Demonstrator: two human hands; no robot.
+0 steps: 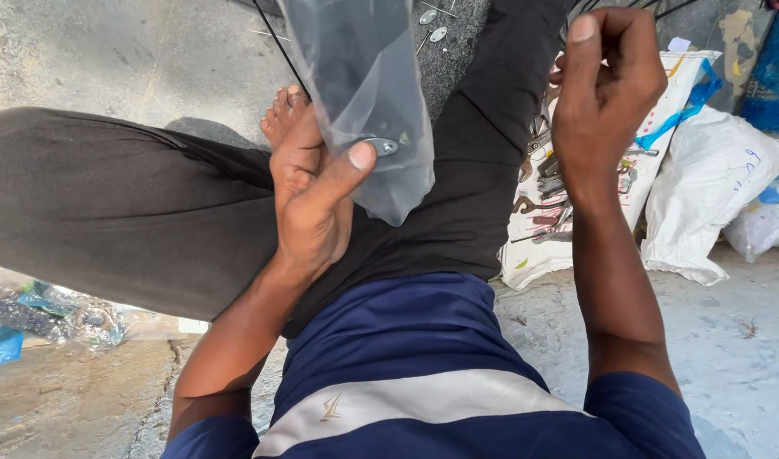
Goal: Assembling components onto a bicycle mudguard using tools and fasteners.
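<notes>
My left hand (311, 194) grips a clear plastic bag (359, 76) from the side, thumb pressed on a small oval metal piece (382, 146) near the bag's lower end. The bag hangs upright above my crossed legs in dark trousers (109, 212). My right hand (606, 93) is raised to the right of the bag, fingers curled in; whether they pinch anything is hidden. My bare foot (280, 115) shows just behind the left hand.
A white sack (653, 183) on the concrete floor at right carries several rusty wrenches and tools (546, 200). White plastic bags (729, 183) lie further right. Small metal ovals (433, 24) and thin rods lie at top. A bag of parts (62, 314) sits at left.
</notes>
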